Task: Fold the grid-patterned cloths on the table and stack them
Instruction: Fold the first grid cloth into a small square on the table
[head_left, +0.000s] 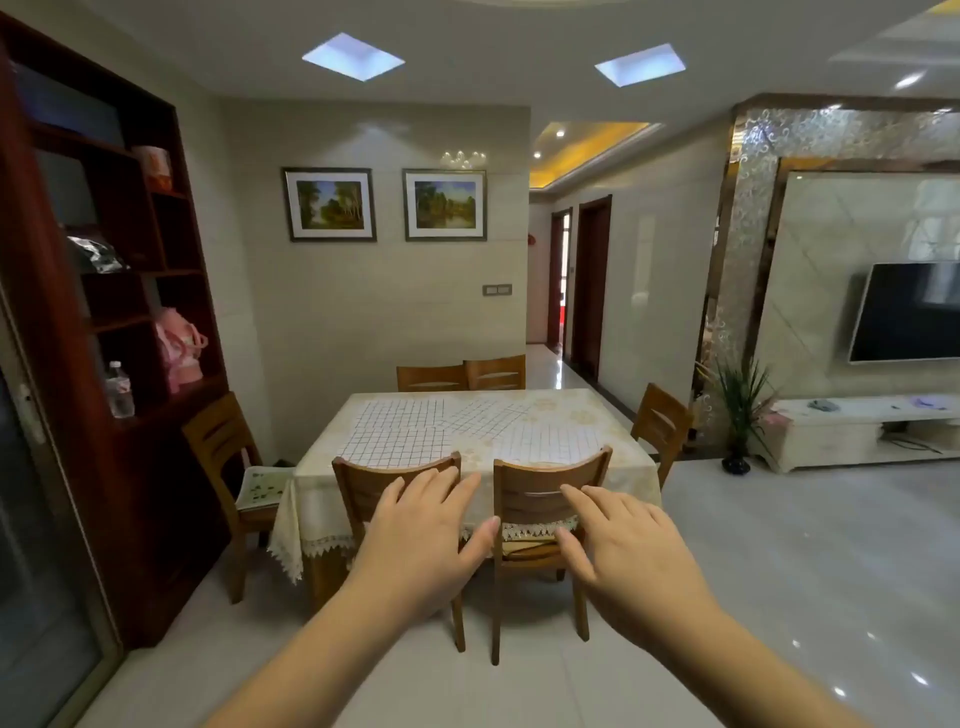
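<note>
Several white cloths with a dark grid pattern lie flat and unfolded on the dining table: one at the near left, one at the far left, one at the far middle and one at the near right. I stand some way back from the table. My left hand and my right hand are stretched out in front of me, palms down, fingers straight and spread. Neither hand holds or touches anything.
Two wooden chairs stand between me and the table's near edge. More chairs stand at the left, right and far side. A dark shelf unit fills the left wall. A potted plant and TV stand sit right.
</note>
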